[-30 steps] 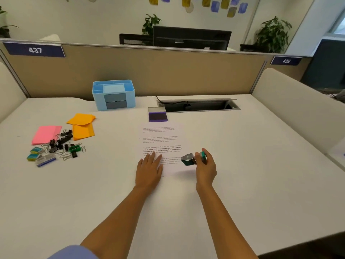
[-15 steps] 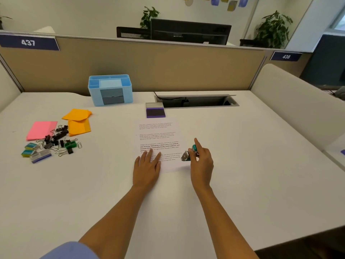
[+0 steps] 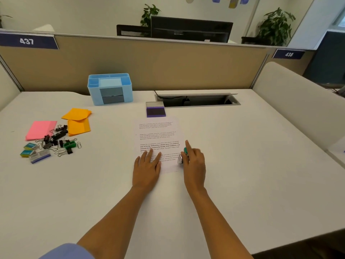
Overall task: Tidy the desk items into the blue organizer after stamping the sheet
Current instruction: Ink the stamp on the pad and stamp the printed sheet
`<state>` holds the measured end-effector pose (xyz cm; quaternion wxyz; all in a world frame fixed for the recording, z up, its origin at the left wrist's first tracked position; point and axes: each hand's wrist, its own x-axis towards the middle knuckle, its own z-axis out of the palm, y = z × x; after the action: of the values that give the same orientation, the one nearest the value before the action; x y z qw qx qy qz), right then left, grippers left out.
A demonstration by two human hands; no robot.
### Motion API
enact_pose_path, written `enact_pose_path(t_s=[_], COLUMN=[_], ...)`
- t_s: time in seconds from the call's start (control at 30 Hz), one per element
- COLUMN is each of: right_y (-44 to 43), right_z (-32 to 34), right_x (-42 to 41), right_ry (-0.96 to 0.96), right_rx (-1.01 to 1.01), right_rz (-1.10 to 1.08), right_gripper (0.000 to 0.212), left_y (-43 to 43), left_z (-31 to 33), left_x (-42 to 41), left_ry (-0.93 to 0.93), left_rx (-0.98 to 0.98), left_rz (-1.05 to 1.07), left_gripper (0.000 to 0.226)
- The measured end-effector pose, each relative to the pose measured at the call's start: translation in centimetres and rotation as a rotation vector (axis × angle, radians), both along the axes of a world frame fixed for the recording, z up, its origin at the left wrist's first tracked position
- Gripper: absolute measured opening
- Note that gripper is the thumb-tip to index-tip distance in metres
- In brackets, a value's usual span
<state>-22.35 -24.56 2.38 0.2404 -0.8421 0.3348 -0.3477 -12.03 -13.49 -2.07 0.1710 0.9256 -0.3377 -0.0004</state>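
A printed sheet (image 3: 156, 135) lies in the middle of the white desk. My left hand (image 3: 147, 169) rests flat on the sheet's lower left, fingers spread. My right hand (image 3: 194, 163) grips a small stamp (image 3: 183, 156) with a teal top and grey base at the sheet's lower right corner, index finger stretched over it. An open purple ink pad (image 3: 155, 110) sits just beyond the sheet. The blue organizer (image 3: 110, 87) stands at the back left. Orange notes (image 3: 78, 120), pink notes (image 3: 41, 129), binder clips (image 3: 57, 139) and small boxes (image 3: 33, 152) lie at the left.
A tan partition (image 3: 168, 66) closes off the back of the desk. An open cable slot (image 3: 197, 100) is set in the desk right of the ink pad. A padded divider (image 3: 298, 109) bounds the right side.
My right hand has carried the stamp left onto the sheet's lower right corner and tipped it down toward the paper. My left hand has stayed flat on the sheet.
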Motion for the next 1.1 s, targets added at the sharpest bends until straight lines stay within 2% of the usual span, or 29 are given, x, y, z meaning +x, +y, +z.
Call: enact_pose_path(t_s=[0.1,0.23,0.5,0.73,0.93,1.1], right_y=[-0.1,-0.4,0.4,0.0,0.8,0.3], right_z=[-1.7,-1.6,-2.7,-1.3,-2.5,-1.7], right_x=[-0.1,0.6,-0.1,1.6,0.1,1.4], right_ry=[0.021,0.047,0.017,0.104,0.021,0.066], right_rx=[-0.141,-0.208,-0.222,-0.229,-0.211,-0.22], right_rz=[-0.003,-0.044,-0.107,-0.131,-0.147,-0.136], right_gripper=[0.047,0.043,0.048,0.038,0.043,0.042], left_y=[0.0,0.0,0.0,0.0,0.1,0.2], left_z=[0.0,0.0,0.0,0.1,0.1,0.1], left_x=[0.0,0.0,0.1,0.1,0.1,0.1], left_ry=[0.0,0.001,0.008,0.009,0.013,0.013], left_rx=[-0.006,-0.001,0.004,0.002,-0.01,-0.007], left_rz=[0.0,-0.003,-0.01,-0.016,-0.017,-0.02], left_gripper=[0.073,0.074,0.074,0.074,0.074,0.074])
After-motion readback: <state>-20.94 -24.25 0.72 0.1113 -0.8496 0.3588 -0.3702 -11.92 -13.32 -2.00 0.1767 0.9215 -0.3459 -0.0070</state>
